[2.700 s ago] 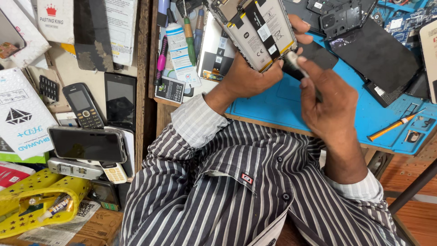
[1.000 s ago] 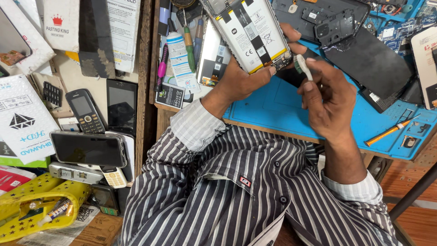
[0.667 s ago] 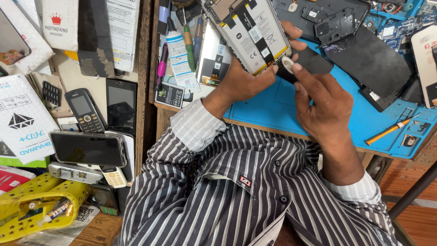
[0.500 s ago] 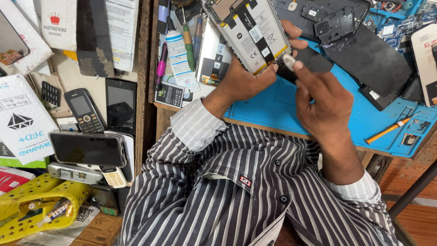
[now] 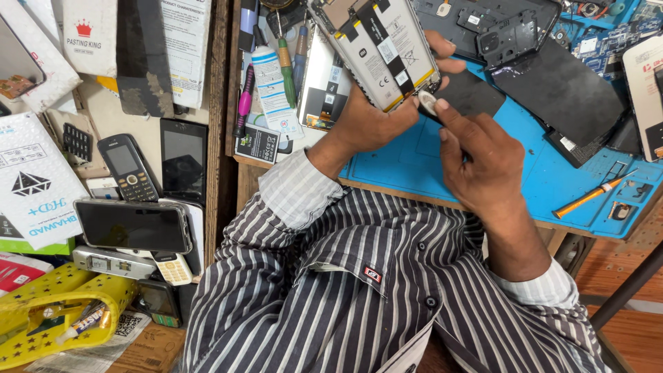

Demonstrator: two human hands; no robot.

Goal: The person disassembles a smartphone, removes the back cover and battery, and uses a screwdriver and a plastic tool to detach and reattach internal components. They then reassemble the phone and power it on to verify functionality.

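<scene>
Above the blue mat (image 5: 414, 155) on a cluttered repair bench (image 5: 228, 103), the left hand (image 5: 373, 121) clamps an opened smartphone (image 5: 380, 45), battery side up, its long axis running from 11 to 5 o'clock. The right hand (image 5: 483, 159), nearer the phone's lower corner, pinches a small white disc (image 5: 428, 102) against that corner, at 11 o'clock from its grip. An orange screwdriver (image 5: 594, 197) lies at 3 o'clock.

Left hand (image 5: 369, 124) clenched (right hand (image 5: 483, 162) pinching)
</scene>
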